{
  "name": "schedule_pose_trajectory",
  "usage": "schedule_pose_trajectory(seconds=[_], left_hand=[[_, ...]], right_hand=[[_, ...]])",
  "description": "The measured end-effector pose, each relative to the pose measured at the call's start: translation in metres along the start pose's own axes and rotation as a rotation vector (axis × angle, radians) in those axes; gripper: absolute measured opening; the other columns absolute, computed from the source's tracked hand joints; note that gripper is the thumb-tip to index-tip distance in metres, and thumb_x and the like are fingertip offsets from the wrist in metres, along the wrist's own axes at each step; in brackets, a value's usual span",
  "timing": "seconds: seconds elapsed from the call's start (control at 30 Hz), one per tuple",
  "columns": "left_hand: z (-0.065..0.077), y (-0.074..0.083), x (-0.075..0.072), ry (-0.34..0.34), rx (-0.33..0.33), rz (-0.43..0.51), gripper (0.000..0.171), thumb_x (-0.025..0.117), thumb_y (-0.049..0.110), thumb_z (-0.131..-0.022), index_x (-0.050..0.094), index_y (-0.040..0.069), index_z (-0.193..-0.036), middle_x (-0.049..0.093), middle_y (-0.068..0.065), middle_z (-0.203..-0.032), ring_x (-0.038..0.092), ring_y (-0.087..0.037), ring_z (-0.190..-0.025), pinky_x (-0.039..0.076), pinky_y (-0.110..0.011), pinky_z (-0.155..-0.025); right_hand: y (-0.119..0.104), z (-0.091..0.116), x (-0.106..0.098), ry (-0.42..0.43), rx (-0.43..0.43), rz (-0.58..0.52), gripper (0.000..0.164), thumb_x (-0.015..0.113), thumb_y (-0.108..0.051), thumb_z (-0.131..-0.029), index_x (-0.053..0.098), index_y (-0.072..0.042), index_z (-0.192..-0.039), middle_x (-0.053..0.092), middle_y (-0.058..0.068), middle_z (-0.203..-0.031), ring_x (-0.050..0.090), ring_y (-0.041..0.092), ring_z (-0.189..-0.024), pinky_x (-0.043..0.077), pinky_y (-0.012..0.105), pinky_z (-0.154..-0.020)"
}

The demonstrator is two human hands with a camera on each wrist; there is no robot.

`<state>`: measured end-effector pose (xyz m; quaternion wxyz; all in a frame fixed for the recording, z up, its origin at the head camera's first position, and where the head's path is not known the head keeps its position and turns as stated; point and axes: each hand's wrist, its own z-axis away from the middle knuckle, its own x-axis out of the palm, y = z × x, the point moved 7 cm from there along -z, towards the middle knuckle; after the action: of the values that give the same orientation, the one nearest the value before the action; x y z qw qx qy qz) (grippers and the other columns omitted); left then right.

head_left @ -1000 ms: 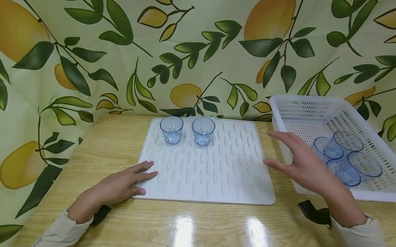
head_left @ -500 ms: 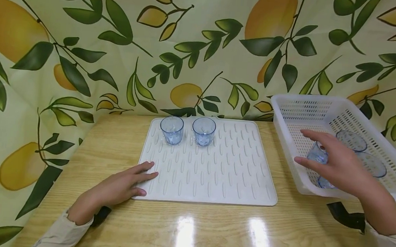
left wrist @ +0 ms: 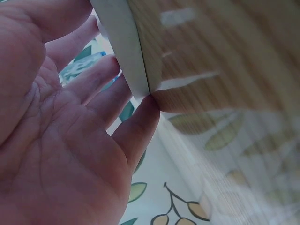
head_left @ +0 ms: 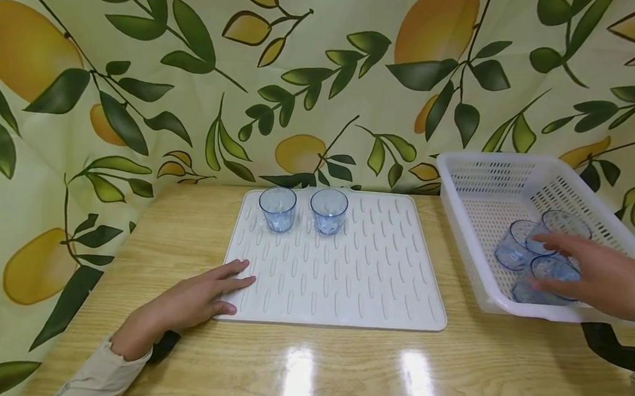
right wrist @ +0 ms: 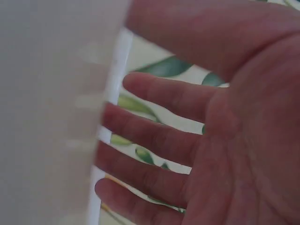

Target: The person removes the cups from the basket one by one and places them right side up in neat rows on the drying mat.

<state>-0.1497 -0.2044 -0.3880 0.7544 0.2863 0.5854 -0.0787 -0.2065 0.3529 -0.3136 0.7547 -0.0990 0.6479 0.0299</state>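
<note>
My left hand (head_left: 193,295) rests with spread fingers on the front-left corner of a white ribbed drying mat (head_left: 339,280). Two clear blue drinking glasses (head_left: 277,210) stand side by side at the mat's back left. On the right, my right hand (head_left: 610,276) reaches over the white plastic basket (head_left: 462,234), its thumb and fingers apart and nothing between them. Several more blue glasses (head_left: 512,247) are grouped in the basket, and the hand overlaps the front-right ones. The right wrist view has the extended fingers (right wrist: 154,131) beside the pale basket wall (right wrist: 56,131).
A wooden table (head_left: 259,367) carries the mat and the basket. Behind it hangs a fabric backdrop (head_left: 189,126) printed with fruit and leaves. The basket's raised rim (head_left: 516,309) faces the table's front edge.
My right hand has moved right, from beside the basket's left wall to over the glasses inside it. My left hand stays on the mat, and the two glasses there have not moved.
</note>
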Motion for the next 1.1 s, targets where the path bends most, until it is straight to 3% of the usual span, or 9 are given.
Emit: schedule_pose_trajectory(seconds=[0.2,0.4,0.63,0.87,1.1], left_hand=[[0.002,-0.001,0.000,0.004,0.001,0.001,0.058,0.068,0.029,-0.093,0.051,0.018,-0.147,0.036,-0.011,-0.161,0.037,-0.037,-0.147,0.041,-0.055,-0.110],[0.002,-0.002,-0.001,0.004,-0.012,0.012,0.057,0.068,0.028,-0.093,0.051,0.019,-0.147,0.035,-0.010,-0.161,0.035,-0.037,-0.148,0.039,-0.055,-0.111],[0.003,0.001,-0.002,0.043,0.025,-0.016,0.056,0.067,0.029,-0.093,0.053,0.018,-0.145,0.039,-0.012,-0.159,0.040,-0.038,-0.144,0.044,-0.055,-0.106],[0.001,0.000,0.000,0.034,0.017,-0.010,0.057,0.068,0.029,-0.093,0.052,0.018,-0.146,0.037,-0.012,-0.160,0.039,-0.037,-0.145,0.043,-0.054,-0.108],[-0.001,-0.002,0.002,0.018,0.006,-0.001,0.058,0.068,0.028,-0.092,0.051,0.019,-0.147,0.036,-0.011,-0.161,0.037,-0.036,-0.146,0.042,-0.055,-0.109]], right_hand=[[0.016,0.000,0.006,-0.025,-0.019,0.022,0.103,0.087,-0.054,-0.066,0.045,0.007,-0.139,0.056,0.039,-0.125,0.058,0.051,-0.102,0.049,0.063,-0.080],[0.024,-0.002,0.007,-0.035,0.027,0.022,0.112,0.088,-0.057,-0.061,0.043,0.007,-0.140,0.048,0.043,-0.127,0.055,0.053,-0.101,0.047,0.067,-0.080],[0.024,-0.002,0.010,-0.053,0.019,0.006,0.114,0.088,-0.055,-0.063,0.038,0.007,-0.145,0.047,0.042,-0.131,0.054,0.058,-0.106,0.048,0.068,-0.080],[0.022,0.003,0.004,0.001,0.024,0.129,0.112,0.088,-0.060,-0.057,0.046,0.003,-0.139,0.063,0.035,-0.117,0.061,0.051,-0.098,0.047,0.064,-0.076],[0.018,0.003,0.006,0.016,0.024,0.154,0.107,0.089,-0.059,-0.056,0.049,0.001,-0.136,0.066,0.032,-0.115,0.057,0.058,-0.103,0.031,0.072,-0.084]])
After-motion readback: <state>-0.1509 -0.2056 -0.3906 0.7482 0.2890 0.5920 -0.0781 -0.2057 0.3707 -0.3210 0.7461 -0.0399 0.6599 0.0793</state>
